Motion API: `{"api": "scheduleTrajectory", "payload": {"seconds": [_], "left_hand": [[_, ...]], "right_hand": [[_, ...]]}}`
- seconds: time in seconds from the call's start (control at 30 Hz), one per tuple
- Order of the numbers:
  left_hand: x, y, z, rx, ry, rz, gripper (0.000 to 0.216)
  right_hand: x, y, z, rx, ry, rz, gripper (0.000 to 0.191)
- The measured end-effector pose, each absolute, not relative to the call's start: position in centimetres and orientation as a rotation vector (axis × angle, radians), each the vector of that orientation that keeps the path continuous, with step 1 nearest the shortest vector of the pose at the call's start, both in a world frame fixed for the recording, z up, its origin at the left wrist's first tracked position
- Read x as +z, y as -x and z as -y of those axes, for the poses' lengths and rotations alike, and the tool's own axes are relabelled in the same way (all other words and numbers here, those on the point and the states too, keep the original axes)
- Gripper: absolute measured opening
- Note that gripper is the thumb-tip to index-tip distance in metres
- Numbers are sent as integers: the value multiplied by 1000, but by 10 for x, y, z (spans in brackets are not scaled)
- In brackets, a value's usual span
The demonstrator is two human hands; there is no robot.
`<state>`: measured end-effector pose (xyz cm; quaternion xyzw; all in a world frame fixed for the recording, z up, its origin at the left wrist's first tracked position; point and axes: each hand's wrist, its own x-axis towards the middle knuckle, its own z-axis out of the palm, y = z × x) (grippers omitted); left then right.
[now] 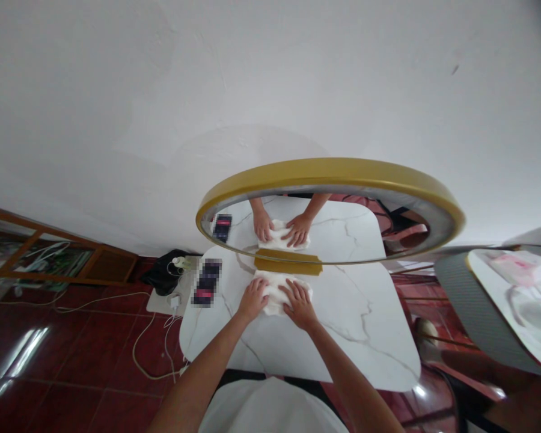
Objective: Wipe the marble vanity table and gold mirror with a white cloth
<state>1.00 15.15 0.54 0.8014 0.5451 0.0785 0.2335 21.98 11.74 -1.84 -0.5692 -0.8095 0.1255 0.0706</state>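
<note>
In the head view, a soft, crumpled white cloth (276,296) lies on the smooth, grey-veined white table (356,343), just in front of the gold base (288,263) of a round mirror (329,171). The left hand (253,299) and right hand (300,304) rest palm-down on its two sides, fingers spread rather than gripping. The gold-rimmed mirror hides the table's far edge; a pixelated dark object (206,282) lies at left, above glossy red floor tiles (90,343).

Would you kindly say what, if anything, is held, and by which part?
Left hand and right hand rest on opposite sides of the white cloth; gripping is unclear.
</note>
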Motion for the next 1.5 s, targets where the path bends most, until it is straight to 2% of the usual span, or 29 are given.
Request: {"api": "scheduleTrajectory", "payload": {"seconds": [0.3, 0.57, 0.73, 0.97, 1.23, 1.5], "left_hand": [[6, -11, -96, 225, -2184, -1568, 39], [-7, 11, -27, 92, -2274, -1360, 45], [-8, 20, -11, 81, -2242, -1250, 48], [-10, 21, -45, 47, -2307, -1132, 49], [3, 0, -126, 148, -2336, -1399, 39], [10, -19, -139, 247, -2329, -1465, 52]], "right_hand": [[-12, -220, -71, 460, 1686, 2416, 59], [-13, -231, 6, 656, 1610, 2495, 67], [-17, -236, 27, 747, 1595, 2536, 68], [-16, -232, 0, 603, 1570, 2577, 70], [-6, -210, -85, 354, 1800, 2428, 65], [0, -189, -123, 342, 1767, 2416, 69]]}}
